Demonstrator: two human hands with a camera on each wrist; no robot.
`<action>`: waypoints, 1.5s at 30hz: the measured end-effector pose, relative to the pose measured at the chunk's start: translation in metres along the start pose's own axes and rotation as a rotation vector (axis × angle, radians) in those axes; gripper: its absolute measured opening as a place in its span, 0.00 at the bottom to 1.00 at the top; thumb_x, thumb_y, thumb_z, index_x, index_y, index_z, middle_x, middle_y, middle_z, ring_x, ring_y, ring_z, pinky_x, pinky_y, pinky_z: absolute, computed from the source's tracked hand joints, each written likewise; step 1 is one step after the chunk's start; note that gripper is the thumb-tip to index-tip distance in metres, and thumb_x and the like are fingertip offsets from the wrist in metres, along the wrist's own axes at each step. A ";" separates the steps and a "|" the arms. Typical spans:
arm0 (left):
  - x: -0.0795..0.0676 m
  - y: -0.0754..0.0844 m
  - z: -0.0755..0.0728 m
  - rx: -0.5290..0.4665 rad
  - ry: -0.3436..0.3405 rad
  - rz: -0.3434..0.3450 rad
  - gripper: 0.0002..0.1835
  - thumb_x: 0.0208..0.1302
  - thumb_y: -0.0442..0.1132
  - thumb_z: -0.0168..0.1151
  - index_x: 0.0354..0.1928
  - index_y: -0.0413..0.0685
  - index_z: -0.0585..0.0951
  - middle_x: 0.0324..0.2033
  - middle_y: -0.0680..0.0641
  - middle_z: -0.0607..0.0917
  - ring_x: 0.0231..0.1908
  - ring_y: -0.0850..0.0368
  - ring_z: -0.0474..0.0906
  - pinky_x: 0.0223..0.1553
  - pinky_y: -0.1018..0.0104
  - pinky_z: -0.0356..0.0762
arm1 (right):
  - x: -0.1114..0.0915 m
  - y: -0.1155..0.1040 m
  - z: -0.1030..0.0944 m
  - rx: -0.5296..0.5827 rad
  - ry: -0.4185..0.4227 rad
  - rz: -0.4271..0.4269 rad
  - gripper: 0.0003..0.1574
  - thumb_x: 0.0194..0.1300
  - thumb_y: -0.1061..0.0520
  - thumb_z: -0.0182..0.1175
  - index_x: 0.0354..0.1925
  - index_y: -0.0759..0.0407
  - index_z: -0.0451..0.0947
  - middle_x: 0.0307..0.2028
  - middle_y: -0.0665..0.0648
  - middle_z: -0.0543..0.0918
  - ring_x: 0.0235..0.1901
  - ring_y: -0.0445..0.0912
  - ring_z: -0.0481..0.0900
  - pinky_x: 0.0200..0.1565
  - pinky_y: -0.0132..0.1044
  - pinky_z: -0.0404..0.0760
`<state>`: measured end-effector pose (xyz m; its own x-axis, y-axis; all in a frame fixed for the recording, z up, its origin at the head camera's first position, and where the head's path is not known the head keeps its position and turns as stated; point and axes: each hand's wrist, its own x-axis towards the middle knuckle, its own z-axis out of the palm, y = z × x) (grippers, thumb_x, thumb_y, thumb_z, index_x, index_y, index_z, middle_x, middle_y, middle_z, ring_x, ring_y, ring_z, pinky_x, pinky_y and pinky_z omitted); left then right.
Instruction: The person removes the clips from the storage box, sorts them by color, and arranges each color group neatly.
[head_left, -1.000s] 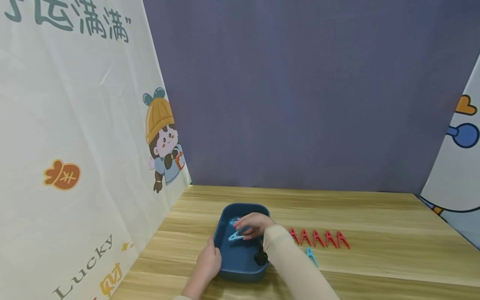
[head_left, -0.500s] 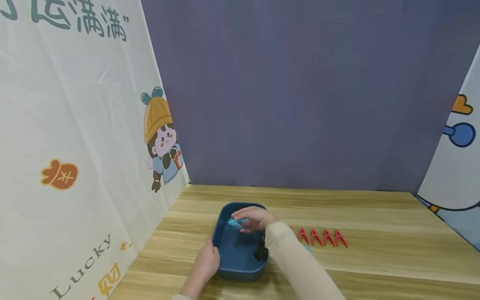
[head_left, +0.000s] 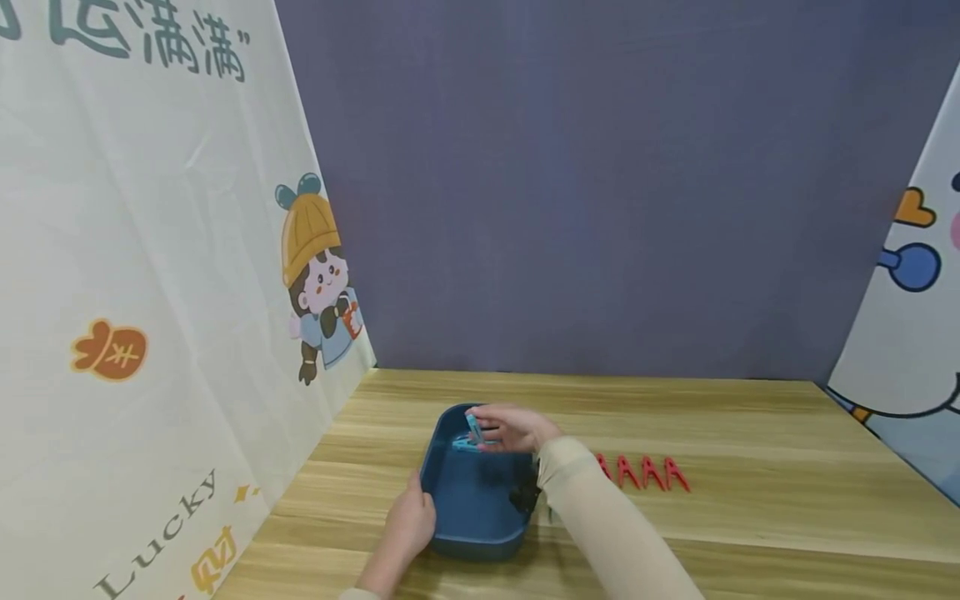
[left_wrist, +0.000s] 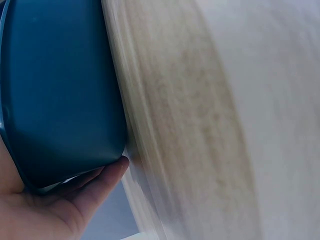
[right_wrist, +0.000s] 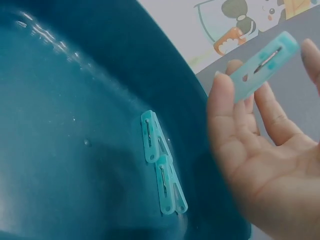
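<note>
A dark blue plastic bin [head_left: 476,504] stands on the wooden table. My left hand [head_left: 411,518] grips its near left side; in the left wrist view fingers reach around the bin's outside wall. Over the bin's far end, my right hand [head_left: 517,427] pinches a light blue clothespin [right_wrist: 266,66], tilted in the right wrist view. Below it, two more light blue clothespins lie end to end on the bin floor by the wall, a farther clothespin [right_wrist: 150,137] and a nearer clothespin [right_wrist: 166,186].
Several red clothespins [head_left: 651,473] lie in a row on the table [head_left: 750,517] to the right, partly hidden by the right sleeve [head_left: 611,517]. A printed white sheet [head_left: 187,292] hangs at the left and a grey-blue cloth [head_left: 585,192] at the back.
My right hand has moved toward the bin's far end and lifted slightly, and its clothespin has turned from nearly flat to steeper. The sleeve now covers the blue clothespin on the table. My left hand stays put.
</note>
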<state>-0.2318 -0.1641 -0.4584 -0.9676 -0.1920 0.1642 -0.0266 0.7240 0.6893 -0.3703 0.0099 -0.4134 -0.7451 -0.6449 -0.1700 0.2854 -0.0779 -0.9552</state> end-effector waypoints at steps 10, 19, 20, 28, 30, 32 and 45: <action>0.001 0.002 0.002 0.006 0.002 0.014 0.26 0.65 0.31 0.39 0.61 0.19 0.56 0.50 0.22 0.70 0.51 0.31 0.70 0.50 0.42 0.69 | -0.007 -0.003 -0.011 -0.003 -0.070 0.002 0.26 0.67 0.53 0.52 0.58 0.66 0.66 0.46 0.60 0.76 0.50 0.52 0.74 0.50 0.42 0.75; 0.000 0.005 0.000 0.022 0.006 0.021 0.26 0.64 0.31 0.40 0.61 0.19 0.56 0.49 0.22 0.71 0.50 0.31 0.70 0.49 0.42 0.69 | -0.013 -0.004 -0.016 0.020 -0.030 0.001 0.22 0.68 0.51 0.51 0.53 0.65 0.71 0.53 0.69 0.73 0.39 0.46 0.80 0.45 0.38 0.78; 0.000 0.004 0.000 0.026 0.009 0.024 0.26 0.64 0.31 0.40 0.61 0.19 0.56 0.49 0.22 0.72 0.49 0.31 0.71 0.49 0.42 0.70 | -0.014 -0.004 -0.016 0.017 -0.028 0.000 0.23 0.68 0.50 0.51 0.53 0.65 0.71 0.52 0.68 0.74 0.37 0.45 0.80 0.44 0.38 0.79; 0.000 0.003 -0.003 0.036 0.015 0.034 0.26 0.64 0.30 0.40 0.60 0.18 0.57 0.47 0.21 0.72 0.48 0.30 0.71 0.47 0.42 0.71 | -0.023 -0.009 -0.014 -0.025 -0.057 -0.058 0.22 0.71 0.51 0.46 0.56 0.63 0.69 0.46 0.62 0.79 0.37 0.45 0.80 0.41 0.35 0.80; 0.000 0.002 -0.004 0.036 0.011 0.034 0.25 0.64 0.30 0.39 0.60 0.18 0.57 0.48 0.21 0.72 0.48 0.30 0.71 0.47 0.42 0.71 | -0.024 -0.011 -0.013 -0.019 -0.041 -0.066 0.21 0.71 0.52 0.46 0.55 0.63 0.69 0.46 0.62 0.79 0.37 0.45 0.80 0.40 0.34 0.80; 0.000 0.002 -0.004 0.039 0.010 0.034 0.25 0.64 0.30 0.39 0.60 0.18 0.57 0.48 0.21 0.72 0.49 0.30 0.71 0.47 0.42 0.71 | -0.026 -0.013 -0.013 -0.016 -0.022 -0.075 0.22 0.71 0.53 0.47 0.55 0.65 0.68 0.47 0.64 0.78 0.37 0.45 0.80 0.41 0.35 0.79; 0.000 -0.001 -0.003 0.045 0.008 0.024 0.25 0.64 0.30 0.39 0.60 0.18 0.58 0.49 0.21 0.71 0.50 0.29 0.70 0.48 0.41 0.69 | -0.047 -0.023 -0.018 -0.013 0.006 -0.095 0.24 0.69 0.60 0.49 0.57 0.74 0.61 0.54 0.68 0.73 0.29 0.38 0.78 0.32 0.25 0.78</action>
<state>-0.2306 -0.1670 -0.4573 -0.9661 -0.1789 0.1862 -0.0145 0.7576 0.6526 -0.3531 0.0554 -0.3881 -0.7721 -0.6305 -0.0795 0.2050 -0.1287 -0.9703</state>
